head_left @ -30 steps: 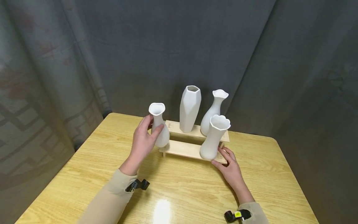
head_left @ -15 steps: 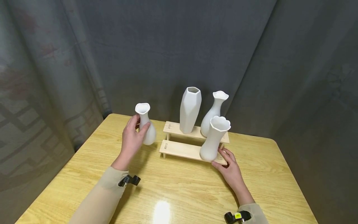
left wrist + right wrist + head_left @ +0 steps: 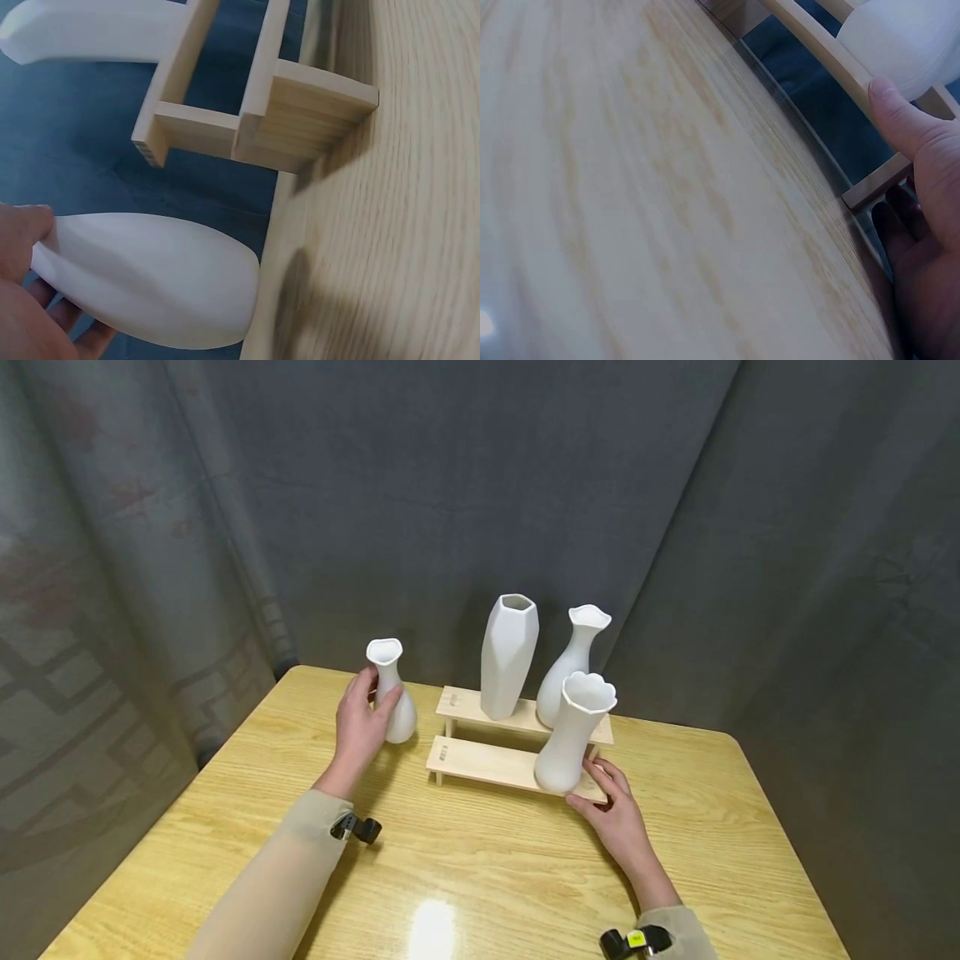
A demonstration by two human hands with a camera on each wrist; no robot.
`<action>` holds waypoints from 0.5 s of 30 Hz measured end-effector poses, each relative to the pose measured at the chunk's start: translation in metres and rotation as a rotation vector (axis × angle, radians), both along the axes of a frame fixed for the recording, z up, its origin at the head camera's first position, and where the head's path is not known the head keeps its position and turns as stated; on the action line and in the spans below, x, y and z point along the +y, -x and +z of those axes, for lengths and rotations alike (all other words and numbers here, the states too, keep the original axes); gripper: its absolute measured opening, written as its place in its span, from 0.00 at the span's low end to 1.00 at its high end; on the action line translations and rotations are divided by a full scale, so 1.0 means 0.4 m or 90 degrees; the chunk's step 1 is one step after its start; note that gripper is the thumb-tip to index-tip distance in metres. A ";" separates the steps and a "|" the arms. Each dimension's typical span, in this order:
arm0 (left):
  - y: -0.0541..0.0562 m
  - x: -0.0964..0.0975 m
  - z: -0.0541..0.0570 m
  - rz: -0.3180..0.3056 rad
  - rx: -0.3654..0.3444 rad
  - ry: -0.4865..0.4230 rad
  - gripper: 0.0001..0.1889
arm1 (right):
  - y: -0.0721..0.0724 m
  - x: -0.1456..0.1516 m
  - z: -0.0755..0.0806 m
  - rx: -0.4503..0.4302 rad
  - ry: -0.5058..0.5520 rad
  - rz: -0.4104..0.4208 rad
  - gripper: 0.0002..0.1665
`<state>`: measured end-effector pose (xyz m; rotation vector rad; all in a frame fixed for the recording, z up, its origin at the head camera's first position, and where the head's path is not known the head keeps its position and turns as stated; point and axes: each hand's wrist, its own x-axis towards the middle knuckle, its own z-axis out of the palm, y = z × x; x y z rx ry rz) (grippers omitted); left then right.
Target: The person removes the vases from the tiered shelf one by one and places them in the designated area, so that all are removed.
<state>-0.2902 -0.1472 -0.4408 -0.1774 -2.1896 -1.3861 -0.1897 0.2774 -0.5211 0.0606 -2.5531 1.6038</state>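
Observation:
My left hand (image 3: 358, 723) holds a white vase (image 3: 400, 714) with a wavy rim by its neck, left of a two-step wooden stand (image 3: 480, 760). In the left wrist view, this vase's rounded base (image 3: 217, 289) is close over the table, beside its shadow. My right hand (image 3: 618, 818) grips the right end of the stand's lower step, thumb (image 3: 889, 101) on the front edge and fingers around the side. Just above that thumb, a scalloped white vase (image 3: 570, 739) stands on the lower step. A faceted vase (image 3: 510, 656) and a slim-necked vase (image 3: 566, 672) stand on the upper step.
The stand rests on a light wood-grain table (image 3: 480, 852). A dark grey curtain (image 3: 450, 510) hangs behind the table's back edge, and a patterned curtain (image 3: 97, 610) hangs at the left.
My left hand has carried its vase left, away from the left end of the stand, then shifted it very slightly right. My right hand has stayed on the stand.

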 end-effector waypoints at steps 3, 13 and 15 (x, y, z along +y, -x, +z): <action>0.013 0.007 -0.005 -0.003 0.002 0.004 0.21 | 0.000 0.000 -0.001 0.001 0.001 0.000 0.45; 0.044 0.026 -0.034 0.002 -0.024 0.021 0.22 | 0.001 0.003 -0.009 0.012 -0.009 -0.003 0.46; 0.047 0.028 -0.041 0.002 -0.027 0.022 0.22 | 0.001 0.003 -0.009 0.009 -0.012 -0.003 0.46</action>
